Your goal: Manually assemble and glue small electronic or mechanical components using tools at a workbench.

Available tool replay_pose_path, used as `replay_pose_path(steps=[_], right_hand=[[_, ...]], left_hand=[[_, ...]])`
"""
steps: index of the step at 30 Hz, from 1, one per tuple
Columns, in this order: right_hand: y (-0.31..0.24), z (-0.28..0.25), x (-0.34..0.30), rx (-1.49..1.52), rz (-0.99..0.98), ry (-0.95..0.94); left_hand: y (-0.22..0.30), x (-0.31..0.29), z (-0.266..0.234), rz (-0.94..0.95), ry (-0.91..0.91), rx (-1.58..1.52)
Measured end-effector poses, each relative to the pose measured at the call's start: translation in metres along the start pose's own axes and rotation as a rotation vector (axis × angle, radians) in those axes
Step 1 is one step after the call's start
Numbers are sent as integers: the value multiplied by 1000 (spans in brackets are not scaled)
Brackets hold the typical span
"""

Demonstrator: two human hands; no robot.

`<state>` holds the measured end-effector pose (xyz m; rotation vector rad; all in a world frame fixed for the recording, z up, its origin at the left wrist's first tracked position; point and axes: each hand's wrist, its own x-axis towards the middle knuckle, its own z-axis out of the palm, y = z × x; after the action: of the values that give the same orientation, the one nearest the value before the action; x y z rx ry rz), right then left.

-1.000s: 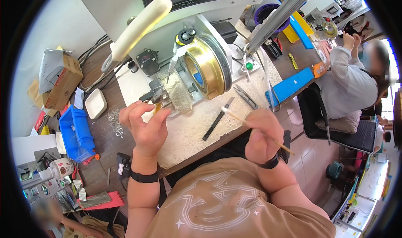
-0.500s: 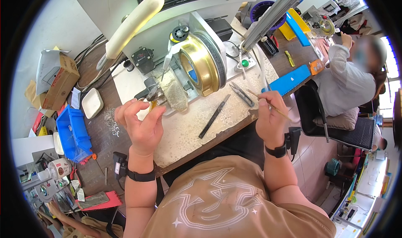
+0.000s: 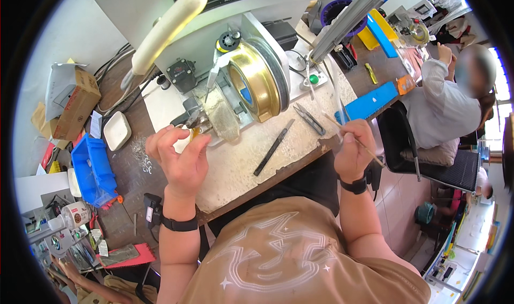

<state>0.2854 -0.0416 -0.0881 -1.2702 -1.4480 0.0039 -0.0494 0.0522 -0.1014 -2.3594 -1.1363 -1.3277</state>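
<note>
At the front of a small bench machine, my left hand [image 3: 179, 157] is closed, thumb and forefinger pinched at a small amber-yellow piece [image 3: 196, 133] by the dark clamp [image 3: 188, 115]. The fingers partly hide that piece, and I cannot make out what it is. To the right of the clamp is a pale, rough cloth-like cover [image 3: 222, 116], then a large brass-coloured wheel [image 3: 256, 84]. Off the board's right front edge, my right hand [image 3: 353, 146] is closed around a thin wooden stick [image 3: 369, 152], tilted with its upper end toward the machine.
A black-handled craft knife [image 3: 273, 149] and metal tweezers [image 3: 309, 119] lie on the stained board [image 3: 230, 181]. A pale lamp arm [image 3: 166, 36] hangs over the left side. Left stand a blue bin [image 3: 93, 170] and white dish [image 3: 117, 130]. A person [image 3: 444, 100] sits at the right.
My right hand has moved a little down and to the right with the stick. The left hand has stayed almost in place at the clamp.
</note>
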Motion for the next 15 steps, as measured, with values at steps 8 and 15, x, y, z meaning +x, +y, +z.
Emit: replay_pose_path(steps=[8, 15], right_hand=[[-11, 8, 10, 7, -3, -112], [-9, 20, 11, -93, 9, -234]], left_hand=[[-2, 1, -1, 4, 15, 9], [-3, -1, 0, -2, 8, -5]])
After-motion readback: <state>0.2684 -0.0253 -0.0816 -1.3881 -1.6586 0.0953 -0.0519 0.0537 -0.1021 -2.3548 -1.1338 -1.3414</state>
